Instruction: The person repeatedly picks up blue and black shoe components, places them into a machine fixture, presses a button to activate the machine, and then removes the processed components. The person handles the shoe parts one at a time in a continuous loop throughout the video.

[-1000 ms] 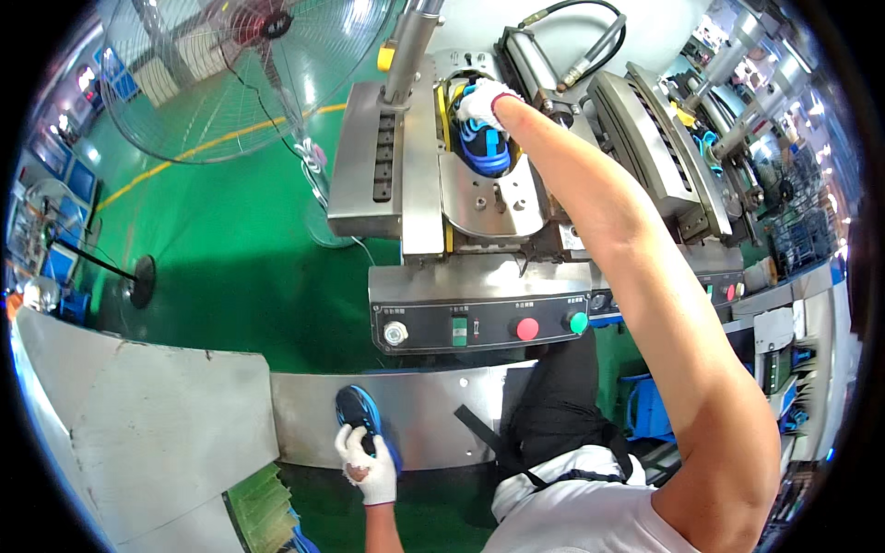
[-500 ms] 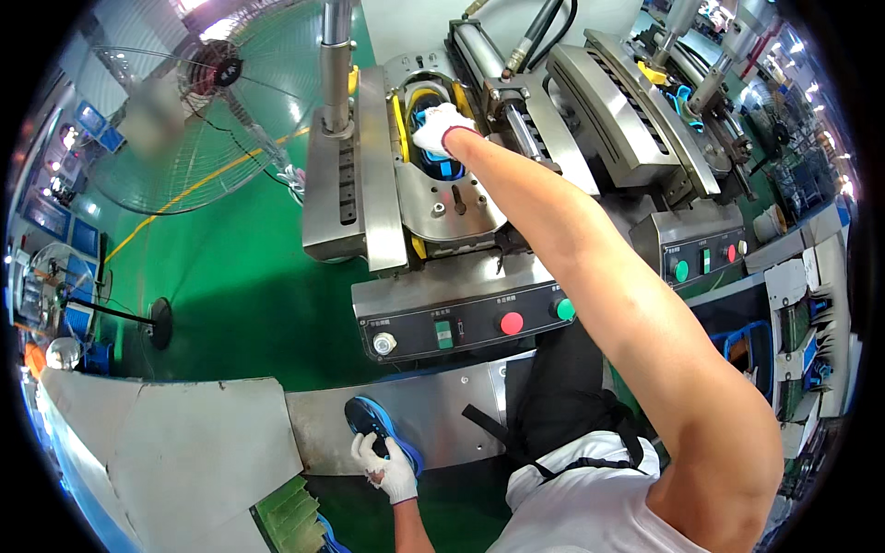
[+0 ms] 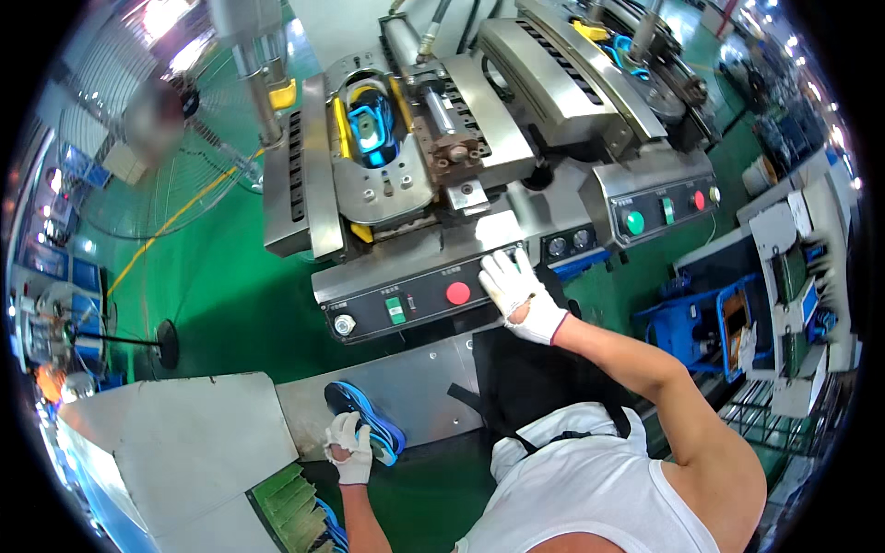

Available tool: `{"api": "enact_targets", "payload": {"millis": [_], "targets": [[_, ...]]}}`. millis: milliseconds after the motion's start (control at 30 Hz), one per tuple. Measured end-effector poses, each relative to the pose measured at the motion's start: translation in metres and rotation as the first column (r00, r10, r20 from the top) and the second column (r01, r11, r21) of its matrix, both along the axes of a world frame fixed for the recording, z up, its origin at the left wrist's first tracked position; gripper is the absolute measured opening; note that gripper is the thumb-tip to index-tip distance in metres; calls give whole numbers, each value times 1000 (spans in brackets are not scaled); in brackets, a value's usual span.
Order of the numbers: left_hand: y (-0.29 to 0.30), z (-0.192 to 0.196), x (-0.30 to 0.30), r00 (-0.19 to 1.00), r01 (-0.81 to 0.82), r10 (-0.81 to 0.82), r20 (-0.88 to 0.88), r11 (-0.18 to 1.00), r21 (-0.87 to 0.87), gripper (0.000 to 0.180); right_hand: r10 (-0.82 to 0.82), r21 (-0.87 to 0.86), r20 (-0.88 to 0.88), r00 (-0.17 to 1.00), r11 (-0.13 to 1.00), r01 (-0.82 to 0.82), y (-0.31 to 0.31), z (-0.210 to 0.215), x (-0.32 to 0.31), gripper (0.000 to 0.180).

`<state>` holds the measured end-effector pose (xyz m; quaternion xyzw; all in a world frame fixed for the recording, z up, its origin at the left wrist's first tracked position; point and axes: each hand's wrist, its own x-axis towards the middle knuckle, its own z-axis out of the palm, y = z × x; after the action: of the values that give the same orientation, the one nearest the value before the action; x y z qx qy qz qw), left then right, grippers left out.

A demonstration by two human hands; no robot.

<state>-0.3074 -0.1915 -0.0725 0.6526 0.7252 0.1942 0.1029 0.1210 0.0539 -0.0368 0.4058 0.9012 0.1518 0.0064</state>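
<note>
My right hand (image 3: pixel 521 295), in a white glove, lies with fingers stretched flat over the right part of the control panel (image 3: pixel 426 304), beside a red button (image 3: pixel 458 293). What lies beneath its palm is hidden. Also gloved, my left hand (image 3: pixel 350 447) has bent fingers against the near side of a black-and-blue shoe (image 3: pixel 364 415) on the metal ledge (image 3: pixel 429 387). Another black shoe with bright blue parts (image 3: pixel 373 134) sits in the press cradle (image 3: pixel 378 189), between yellow pads (image 3: pixel 341 129), with no hand on it.
A second press (image 3: pixel 553 83) with its own button panel stands to the right. A wire-cage fan (image 3: pixel 138 138) is at the left. Nearer are a white board (image 3: pixel 175 424) and green dividers (image 3: pixel 290 507) with blue-edged pieces. A blue crate (image 3: pixel 687 332) stands at right.
My right hand has left the shoe in the press and come back to the control panel. My left hand stays at the shoe on the ledge. The view has shifted.
</note>
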Motion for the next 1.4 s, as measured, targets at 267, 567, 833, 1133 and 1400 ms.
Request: {"api": "enact_targets", "payload": {"millis": [267,567,833,1133,1400], "targets": [[35,28,61,979,-80,60,196,992,96,7,133,-30,-949,287,866,-499,-65,266,20,56],[116,121,264,816,11,-122,565,981,196,6,-21,-113,-945,325,957,-266,-135,280,130,94],[168,165,443,634,399,-455,625,885,240,31,-650,-640,-678,343,752,158,-222,155,217,128],[146,239,631,84,930,-925,371,207,305,40,-268,-531,-695,-667,817,225,-271,104,243,103],[121,339,672,-735,634,-606,303,-456,625,39,298,-220,-887,-352,398,890,-209,72,490,70]]}}
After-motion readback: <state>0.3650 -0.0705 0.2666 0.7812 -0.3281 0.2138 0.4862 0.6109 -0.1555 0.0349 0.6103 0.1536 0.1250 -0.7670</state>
